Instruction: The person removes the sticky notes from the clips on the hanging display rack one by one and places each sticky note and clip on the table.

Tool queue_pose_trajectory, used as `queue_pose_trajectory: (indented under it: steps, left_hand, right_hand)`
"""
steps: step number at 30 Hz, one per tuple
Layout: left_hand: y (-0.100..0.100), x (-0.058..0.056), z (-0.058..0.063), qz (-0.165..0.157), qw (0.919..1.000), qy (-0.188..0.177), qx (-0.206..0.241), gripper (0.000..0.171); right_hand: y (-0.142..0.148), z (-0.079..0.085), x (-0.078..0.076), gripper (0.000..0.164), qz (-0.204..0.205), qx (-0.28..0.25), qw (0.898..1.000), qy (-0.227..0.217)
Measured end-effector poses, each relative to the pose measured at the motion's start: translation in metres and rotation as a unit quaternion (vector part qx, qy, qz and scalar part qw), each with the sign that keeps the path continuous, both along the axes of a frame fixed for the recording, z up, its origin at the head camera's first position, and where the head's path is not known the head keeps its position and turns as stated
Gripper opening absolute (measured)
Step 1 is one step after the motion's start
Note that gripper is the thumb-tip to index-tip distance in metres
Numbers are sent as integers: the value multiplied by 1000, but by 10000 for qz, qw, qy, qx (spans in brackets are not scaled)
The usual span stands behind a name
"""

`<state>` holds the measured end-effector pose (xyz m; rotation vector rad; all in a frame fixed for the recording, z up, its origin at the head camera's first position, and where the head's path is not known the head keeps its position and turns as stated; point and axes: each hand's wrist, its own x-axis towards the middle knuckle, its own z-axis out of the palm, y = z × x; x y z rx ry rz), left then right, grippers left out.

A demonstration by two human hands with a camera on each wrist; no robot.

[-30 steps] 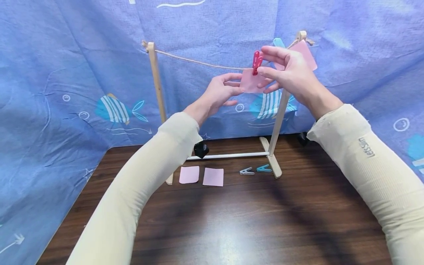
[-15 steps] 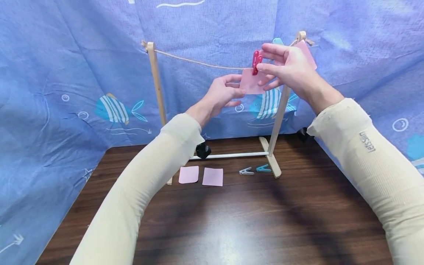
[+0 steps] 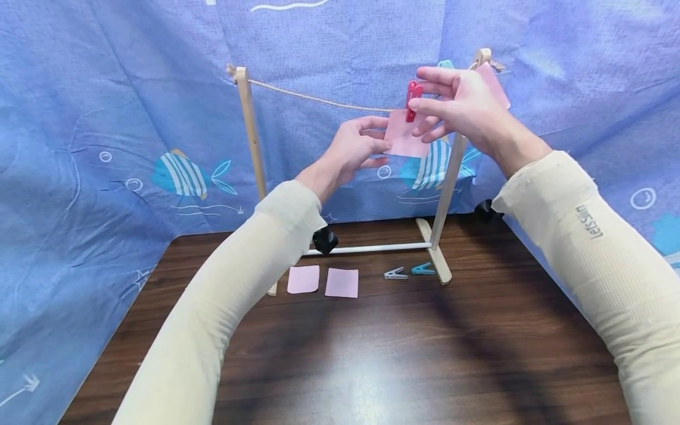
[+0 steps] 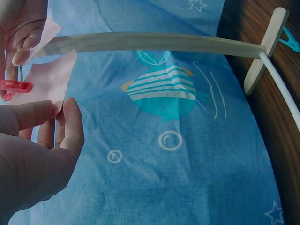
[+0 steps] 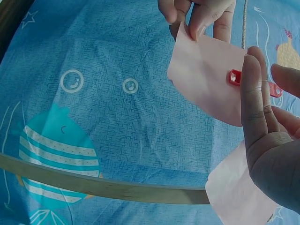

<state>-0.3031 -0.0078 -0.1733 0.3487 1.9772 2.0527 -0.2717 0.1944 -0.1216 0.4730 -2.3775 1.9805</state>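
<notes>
Pink paper [image 3: 405,139] hangs below the rope [image 3: 319,101], its bottom edge lower than a second ago, pinched by the left hand [image 3: 350,147]; I cannot tell whether the right hand [image 3: 467,106], fingers spread, grips the red clip [image 3: 411,91], mostly hiding a blue clip [image 3: 446,64].

The pink paper square [image 3: 404,134], right of centre in the upper frame, hangs nearly flat, its lower left corner pinched by the left hand [image 3: 355,149]. The red clothespin [image 3: 411,101] stands near-upright, nose overlapping the square's upper part; the right hand's [image 3: 463,106] thumb meets it.
</notes>
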Motion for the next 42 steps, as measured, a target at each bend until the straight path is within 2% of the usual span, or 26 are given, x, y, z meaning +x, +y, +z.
queue_pose_trajectory:
  steps: [12,19,24,28,32,36,42]
  left_hand:
    - [-4,-1,0,43,9999,-32,-149,43]
    - [-9,-1,1,-32,9995,143,-293,43]
    - [-13,-1,2,-97,9991,182,-380,43]
    - [-18,-1,0,-124,9984,261,-486,40]
    - [-22,0,1,-171,9974,353,-600,38]
    - [-25,1,1,-249,9959,465,-736,36]
    - [-28,2,2,-304,9950,485,-813,36]
  right_hand:
    - [2,1,3,71,-68,534,9982,257]
    - [1,2,2,68,-207,831,9955,415]
    - [2,3,2,64,-103,840,9956,397]
    - [2,4,2,59,-63,1040,9937,419]
    - [1,10,3,57,-23,1552,9866,511]
    - [1,15,5,58,84,2157,9739,704]
    - [2,19,8,53,98,2997,9465,1193]
